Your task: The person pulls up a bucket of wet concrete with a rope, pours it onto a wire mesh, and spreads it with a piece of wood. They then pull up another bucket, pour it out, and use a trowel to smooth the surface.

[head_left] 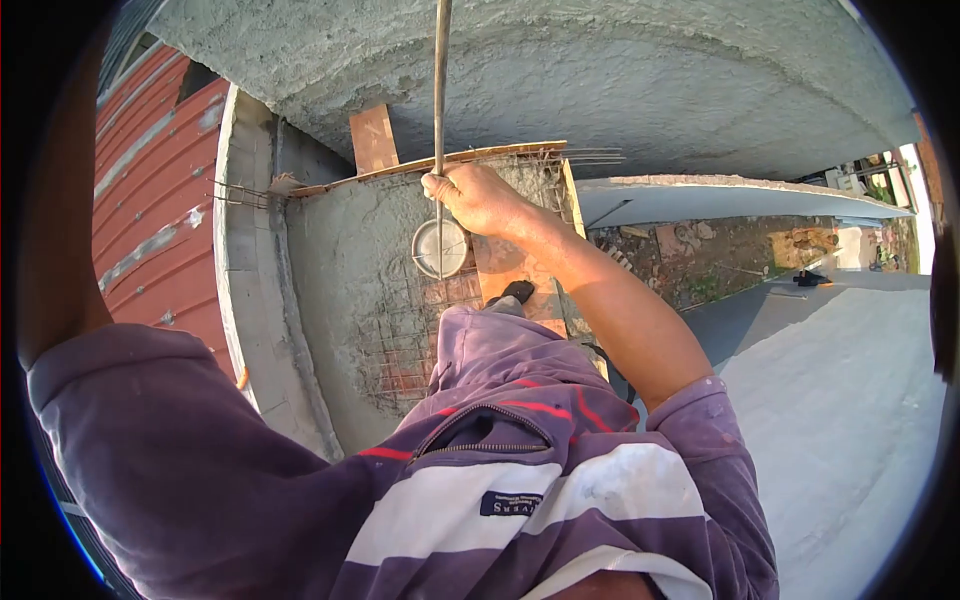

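My right hand [478,198] is closed around a long thin rope or pole [441,90], which runs straight from the top of the view down past my fist; I cannot tell which of the two it is. Below the fist, its thin lower part overlaps a round pale bucket [428,250], seen from above. The bucket is beside a wooden board [505,262], where my dark shoe [518,291] shows. At the left edge my left arm [60,200] is raised, its hand outside the view.
Wet-looking concrete [335,250] surrounds a steel mesh [390,345] with reddish surface showing through. Wooden edging [470,155] borders the slab, and rebar ends [595,155] stick out. A rough grey wall [560,80] rises ahead; a red metal roof [150,200] lies left, a lower yard [700,255] right.
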The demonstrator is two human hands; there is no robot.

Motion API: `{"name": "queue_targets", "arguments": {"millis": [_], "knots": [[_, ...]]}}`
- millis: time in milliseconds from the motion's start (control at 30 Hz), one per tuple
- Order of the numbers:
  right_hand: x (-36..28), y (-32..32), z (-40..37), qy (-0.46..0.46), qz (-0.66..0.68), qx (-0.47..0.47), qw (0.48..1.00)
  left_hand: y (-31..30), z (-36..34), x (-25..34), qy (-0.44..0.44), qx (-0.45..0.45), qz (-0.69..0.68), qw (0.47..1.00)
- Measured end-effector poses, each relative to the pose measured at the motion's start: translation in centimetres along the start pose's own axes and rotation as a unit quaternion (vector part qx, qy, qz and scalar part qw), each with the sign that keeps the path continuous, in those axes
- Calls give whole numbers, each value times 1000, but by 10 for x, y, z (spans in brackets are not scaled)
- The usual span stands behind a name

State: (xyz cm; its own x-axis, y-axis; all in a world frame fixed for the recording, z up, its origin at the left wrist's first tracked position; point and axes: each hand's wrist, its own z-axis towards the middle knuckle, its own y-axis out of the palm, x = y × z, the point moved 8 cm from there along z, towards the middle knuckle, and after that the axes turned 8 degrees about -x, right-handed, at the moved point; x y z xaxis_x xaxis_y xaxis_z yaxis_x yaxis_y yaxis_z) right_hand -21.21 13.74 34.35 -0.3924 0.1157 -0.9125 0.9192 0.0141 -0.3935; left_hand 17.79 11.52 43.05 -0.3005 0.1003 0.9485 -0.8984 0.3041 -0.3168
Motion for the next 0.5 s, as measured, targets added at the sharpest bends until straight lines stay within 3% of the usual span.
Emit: {"name": "queue_targets", "arguments": {"millis": [100, 200, 267, 400, 500], "knots": [[23, -5, -27, 73, 1, -12, 997, 26, 29, 7, 11, -44, 0, 999], [25, -26, -57, 50, 8, 62, 997, 68, 69, 26, 44, -112, -4, 993], [22, -48, -80, 7, -46, 186, 981, 111, 98, 52, 81, -171, -13, 982], [-4, -109, -147, 54, -112, 264, 956, 209, 125, 154, 200, -295, -65, 932], [-19, -148, -205, 84, -152, 311, 935, 282, 104, 268, 308, -392, -127, 858]]}}
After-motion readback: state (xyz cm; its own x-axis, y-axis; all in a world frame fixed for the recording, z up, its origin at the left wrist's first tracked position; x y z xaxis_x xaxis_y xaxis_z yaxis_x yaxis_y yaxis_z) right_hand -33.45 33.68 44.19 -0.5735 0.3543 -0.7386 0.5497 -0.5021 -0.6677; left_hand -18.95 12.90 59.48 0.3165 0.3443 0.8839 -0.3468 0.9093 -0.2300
